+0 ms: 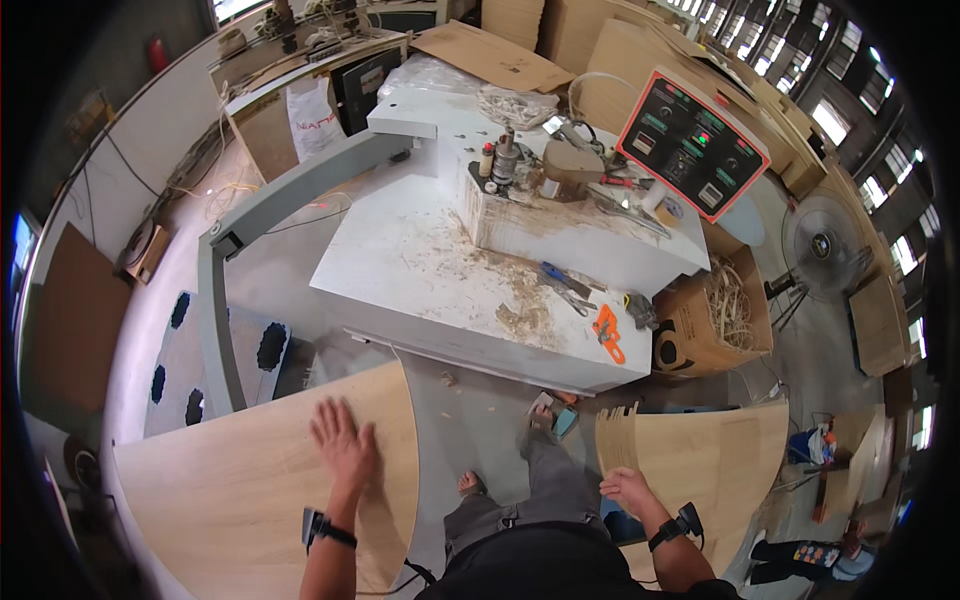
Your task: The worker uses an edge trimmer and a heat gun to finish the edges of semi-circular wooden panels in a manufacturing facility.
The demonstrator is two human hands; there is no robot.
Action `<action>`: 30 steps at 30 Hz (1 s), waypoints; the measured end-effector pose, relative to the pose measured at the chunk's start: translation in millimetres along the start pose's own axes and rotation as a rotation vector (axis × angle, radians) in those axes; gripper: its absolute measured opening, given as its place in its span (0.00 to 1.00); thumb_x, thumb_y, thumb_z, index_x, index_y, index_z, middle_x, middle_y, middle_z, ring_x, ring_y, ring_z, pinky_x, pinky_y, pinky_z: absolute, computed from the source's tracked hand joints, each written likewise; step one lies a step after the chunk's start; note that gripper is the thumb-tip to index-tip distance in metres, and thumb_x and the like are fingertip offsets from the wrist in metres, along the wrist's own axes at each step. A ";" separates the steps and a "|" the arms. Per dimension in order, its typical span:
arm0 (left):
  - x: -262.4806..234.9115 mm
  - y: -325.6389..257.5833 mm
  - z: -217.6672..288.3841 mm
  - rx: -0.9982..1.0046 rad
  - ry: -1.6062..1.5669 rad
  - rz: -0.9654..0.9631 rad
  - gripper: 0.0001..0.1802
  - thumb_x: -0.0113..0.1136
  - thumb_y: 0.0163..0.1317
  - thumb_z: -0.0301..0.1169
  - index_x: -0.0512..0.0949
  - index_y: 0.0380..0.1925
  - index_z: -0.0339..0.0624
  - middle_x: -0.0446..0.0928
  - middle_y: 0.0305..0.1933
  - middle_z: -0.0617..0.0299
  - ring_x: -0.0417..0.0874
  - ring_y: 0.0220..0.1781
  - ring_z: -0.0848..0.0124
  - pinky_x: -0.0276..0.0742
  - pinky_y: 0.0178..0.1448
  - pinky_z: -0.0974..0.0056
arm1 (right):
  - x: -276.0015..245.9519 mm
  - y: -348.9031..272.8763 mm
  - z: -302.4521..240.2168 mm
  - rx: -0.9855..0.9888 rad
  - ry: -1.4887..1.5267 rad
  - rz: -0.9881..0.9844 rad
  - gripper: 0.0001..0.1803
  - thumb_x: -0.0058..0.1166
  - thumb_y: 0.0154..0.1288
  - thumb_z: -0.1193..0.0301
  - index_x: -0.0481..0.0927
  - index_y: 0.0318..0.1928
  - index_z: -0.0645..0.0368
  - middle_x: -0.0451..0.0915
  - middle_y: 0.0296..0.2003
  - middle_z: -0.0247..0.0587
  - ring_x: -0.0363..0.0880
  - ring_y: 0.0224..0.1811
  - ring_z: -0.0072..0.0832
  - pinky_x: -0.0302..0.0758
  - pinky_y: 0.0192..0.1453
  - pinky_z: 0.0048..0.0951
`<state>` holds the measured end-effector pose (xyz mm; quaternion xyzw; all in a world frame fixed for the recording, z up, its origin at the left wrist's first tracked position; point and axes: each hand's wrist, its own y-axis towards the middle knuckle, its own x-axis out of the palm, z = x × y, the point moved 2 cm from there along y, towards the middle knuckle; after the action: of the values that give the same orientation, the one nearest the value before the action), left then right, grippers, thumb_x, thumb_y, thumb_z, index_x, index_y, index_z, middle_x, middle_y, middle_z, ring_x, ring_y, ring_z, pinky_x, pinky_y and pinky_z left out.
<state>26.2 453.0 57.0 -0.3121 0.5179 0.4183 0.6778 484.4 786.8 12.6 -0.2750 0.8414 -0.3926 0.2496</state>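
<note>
My left hand (pixel 346 446) lies flat with spread fingers on a large pale wood panel (pixel 230 485) with a curved right edge. Nothing is in that hand. On the other side, my right hand (pixel 628 488) is at the left edge of a stack of similar wood panels (pixel 705 455), whose layered edges show at its upper left corner. The fingers of that hand point left, loosely bent and slightly apart, and I see nothing held in them. Both wrists carry a black strap with a small device.
Ahead stands a white machine (pixel 400 255) with wood shavings, blue-handled pliers (pixel 562 280) and an orange tool (pixel 607 335) on it. Its control panel (pixel 692 143) is at right. A grey arm (pixel 210 290) curves down leftward. A carton of strips (pixel 685 335) and a fan (pixel 822 245) stand right.
</note>
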 end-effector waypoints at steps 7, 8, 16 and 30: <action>5.8 68.3 85.6 0.158 -0.036 -0.324 0.26 0.48 0.68 0.49 0.84 0.34 0.37 0.83 0.40 0.42 0.83 0.46 0.48 0.75 0.54 0.47 | 3.7 24.2 -18.1 -0.010 -0.075 -0.077 0.15 0.55 0.69 0.64 0.79 0.48 0.64 0.84 0.37 0.43 0.84 0.37 0.29 0.79 0.42 0.29; 17.3 66.0 79.9 0.245 -0.058 -0.077 0.30 0.46 0.69 0.49 0.82 0.16 0.40 0.79 0.22 0.44 0.81 0.27 0.44 0.75 0.36 0.45 | 5.6 24.3 -24.4 -0.003 -0.069 -0.067 0.15 0.55 0.69 0.64 0.79 0.48 0.64 0.84 0.37 0.43 0.84 0.37 0.29 0.79 0.42 0.29; 34.9 43.9 89.5 0.242 -0.050 -0.097 0.27 0.49 0.67 0.42 0.77 0.11 0.39 0.76 0.17 0.46 0.78 0.23 0.44 0.72 0.31 0.46 | -34.2 141.5 -91.3 -0.278 -0.372 0.153 0.12 0.62 0.59 0.67 0.81 0.41 0.59 0.84 0.31 0.40 0.84 0.33 0.30 0.78 0.37 0.33; 24.9 20.9 150.7 0.086 -0.044 -0.079 0.13 0.64 0.48 0.35 0.71 0.23 0.41 0.73 0.31 0.56 0.74 0.40 0.55 0.59 0.63 0.48 | -36.9 376.0 -276.2 -0.965 -1.711 0.218 0.28 0.58 0.56 0.75 0.72 0.60 0.57 0.64 0.66 0.53 0.58 0.71 0.44 0.61 0.68 0.43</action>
<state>76.9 597.7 73.8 -0.2937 0.5078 0.3755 0.7175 235.1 1158.9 -123.2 -0.4594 0.4680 0.3490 0.6694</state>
